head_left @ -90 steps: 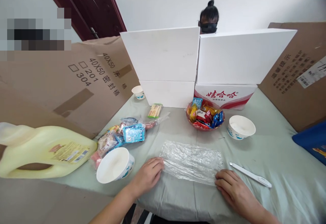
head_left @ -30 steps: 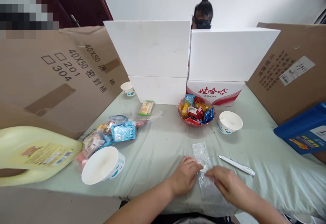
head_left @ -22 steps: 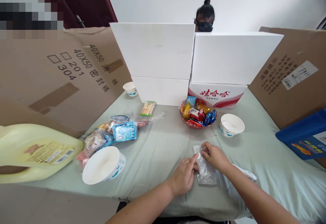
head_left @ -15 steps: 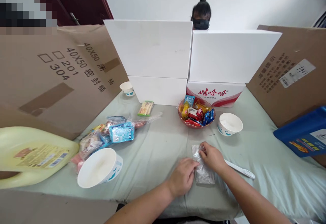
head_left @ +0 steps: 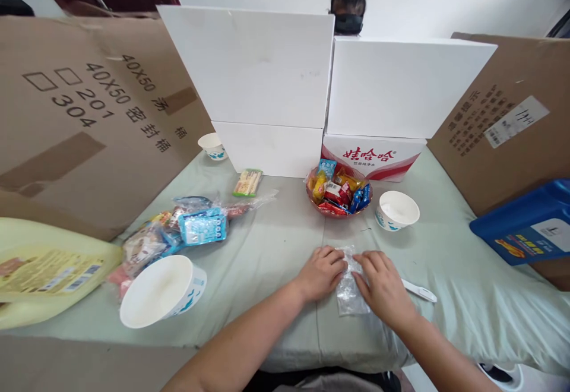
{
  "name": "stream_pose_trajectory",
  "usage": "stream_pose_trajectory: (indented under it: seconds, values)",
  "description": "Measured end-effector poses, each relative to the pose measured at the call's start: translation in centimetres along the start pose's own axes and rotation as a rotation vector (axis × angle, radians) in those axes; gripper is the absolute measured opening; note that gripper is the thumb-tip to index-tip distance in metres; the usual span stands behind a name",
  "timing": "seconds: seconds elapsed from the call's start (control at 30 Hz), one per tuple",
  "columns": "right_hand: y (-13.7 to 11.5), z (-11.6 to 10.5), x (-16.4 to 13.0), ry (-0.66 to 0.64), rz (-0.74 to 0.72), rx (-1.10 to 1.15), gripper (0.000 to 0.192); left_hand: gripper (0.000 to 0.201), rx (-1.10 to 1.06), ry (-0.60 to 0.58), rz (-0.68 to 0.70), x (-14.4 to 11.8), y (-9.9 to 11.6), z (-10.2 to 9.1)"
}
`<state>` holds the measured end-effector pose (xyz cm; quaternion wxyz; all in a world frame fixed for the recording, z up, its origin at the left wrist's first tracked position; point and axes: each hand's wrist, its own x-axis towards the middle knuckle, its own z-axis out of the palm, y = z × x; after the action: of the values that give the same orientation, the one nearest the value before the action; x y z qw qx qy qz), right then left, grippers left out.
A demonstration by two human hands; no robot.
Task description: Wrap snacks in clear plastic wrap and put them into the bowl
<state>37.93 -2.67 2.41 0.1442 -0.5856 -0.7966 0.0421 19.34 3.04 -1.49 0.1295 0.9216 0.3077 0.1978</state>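
My left hand point(head_left: 321, 273) and right hand point(head_left: 383, 288) press flat, fingers spread, on the folded plastic wrap point(head_left: 348, 290) at the near edge of the surface point(head_left: 276, 249); neither grip closes on it. The red bowl point(head_left: 337, 193) is heaped with wrapped snacks. Three white bowls point(head_left: 157, 290) point(head_left: 396, 209) point(head_left: 212, 145) look empty. A white pen point(head_left: 418, 291) lies by my right hand, loose snacks point(head_left: 187, 228) to the left

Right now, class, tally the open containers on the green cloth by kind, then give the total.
White paper bowls: 3
Red bowl of snacks: 1
Total: 4
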Motion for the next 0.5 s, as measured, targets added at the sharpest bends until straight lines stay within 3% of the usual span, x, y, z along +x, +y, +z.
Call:
stream_pose_trajectory:
  seconds: [0.1,0.17,0.23,0.33,0.5]
  values:
    - [-1.3,1.1,-3.9,0.094,-0.324,-0.067,0.037,0.023,0.019,-0.019,0.009,-0.2,0.1,-0.2]
    - [-2.0,1.9,-6.8,0.095,-0.399,-0.131,0.047,0.026,0.034,-0.034,0.002,-0.2,0.2,-0.3]
    - [-2.4,2.2,-9.1,0.091,-0.415,-0.150,0.049,0.029,0.045,-0.047,-0.008,-0.2,0.2,-0.3]
    - [-2.2,1.5,-10.6,0.069,-0.395,-0.017,0.036,0.034,0.049,-0.063,-0.015,-0.2,0.1,-0.2]
    - [-0.9,1.1,-8.3,0.158,-0.237,0.060,0.026,0.034,0.054,-0.053,0.015,-0.3,0.1,-0.1]
